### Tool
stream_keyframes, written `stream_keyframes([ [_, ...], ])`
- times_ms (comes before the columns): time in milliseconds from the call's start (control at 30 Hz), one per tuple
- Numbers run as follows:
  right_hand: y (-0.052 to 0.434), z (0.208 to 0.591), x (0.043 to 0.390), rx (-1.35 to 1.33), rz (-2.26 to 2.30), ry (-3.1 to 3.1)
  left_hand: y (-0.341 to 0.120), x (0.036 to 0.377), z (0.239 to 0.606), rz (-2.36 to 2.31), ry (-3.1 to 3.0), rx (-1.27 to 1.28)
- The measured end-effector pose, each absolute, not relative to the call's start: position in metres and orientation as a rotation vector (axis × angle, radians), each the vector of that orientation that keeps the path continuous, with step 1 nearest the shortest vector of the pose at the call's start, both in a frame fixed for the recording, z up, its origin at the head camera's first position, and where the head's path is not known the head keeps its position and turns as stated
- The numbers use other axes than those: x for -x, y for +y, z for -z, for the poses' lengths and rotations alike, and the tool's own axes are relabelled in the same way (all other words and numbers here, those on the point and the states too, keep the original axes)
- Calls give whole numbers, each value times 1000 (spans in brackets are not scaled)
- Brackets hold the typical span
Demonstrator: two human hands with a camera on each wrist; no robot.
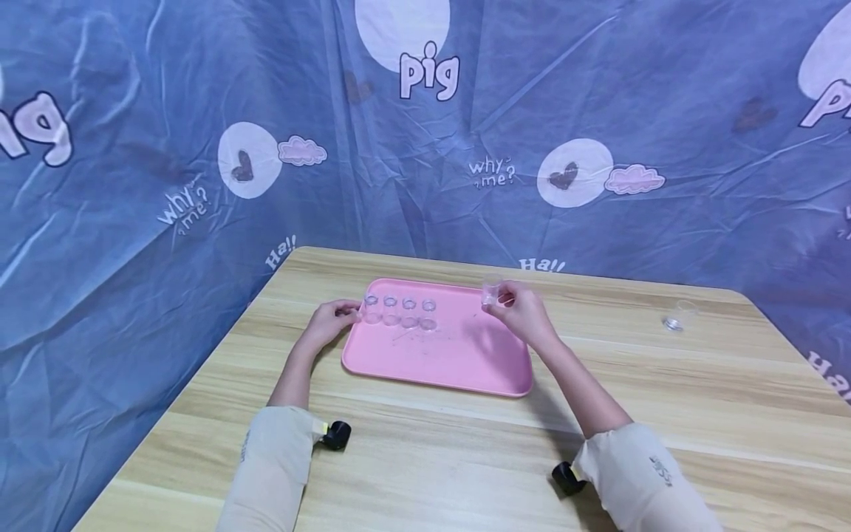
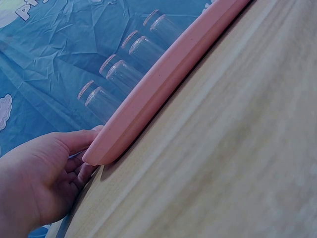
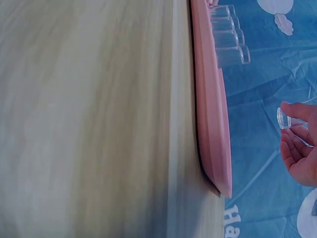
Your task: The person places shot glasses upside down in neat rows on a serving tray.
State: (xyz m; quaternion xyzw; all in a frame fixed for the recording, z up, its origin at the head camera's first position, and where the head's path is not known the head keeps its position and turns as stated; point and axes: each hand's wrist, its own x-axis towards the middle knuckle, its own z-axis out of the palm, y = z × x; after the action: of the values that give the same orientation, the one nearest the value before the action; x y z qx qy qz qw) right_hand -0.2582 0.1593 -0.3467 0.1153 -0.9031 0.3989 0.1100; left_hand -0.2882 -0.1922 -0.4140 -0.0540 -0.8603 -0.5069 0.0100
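My right hand (image 1: 521,312) pinches a small clear glass (image 1: 490,290) near its base, between thumb and fingers. In the right wrist view this glass (image 3: 284,119) is upright, raised above the level of the pink tray (image 3: 214,109). At the left side of the tray (image 1: 439,366), my left hand (image 1: 327,325) grips the edge. In the left wrist view its thumb (image 2: 81,140) lies at the rim while the other fingers are bent beneath. Several similar clear glasses (image 2: 124,74) stand upright in two rows on the tray's left part, beside the left hand.
Another clear glass (image 1: 674,324) stands on the wooden table (image 1: 425,451), well to the right of the tray. A blue printed cloth (image 1: 425,170) hangs behind the table and along its left side. Black wrist cameras (image 1: 337,435) sit on both sleeves.
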Motion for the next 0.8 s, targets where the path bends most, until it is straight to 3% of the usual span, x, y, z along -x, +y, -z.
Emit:
stream_keyframes([
  [800,126,362,267,-337,-1166,-2672,-193,289,415,1536,-2688,199],
])
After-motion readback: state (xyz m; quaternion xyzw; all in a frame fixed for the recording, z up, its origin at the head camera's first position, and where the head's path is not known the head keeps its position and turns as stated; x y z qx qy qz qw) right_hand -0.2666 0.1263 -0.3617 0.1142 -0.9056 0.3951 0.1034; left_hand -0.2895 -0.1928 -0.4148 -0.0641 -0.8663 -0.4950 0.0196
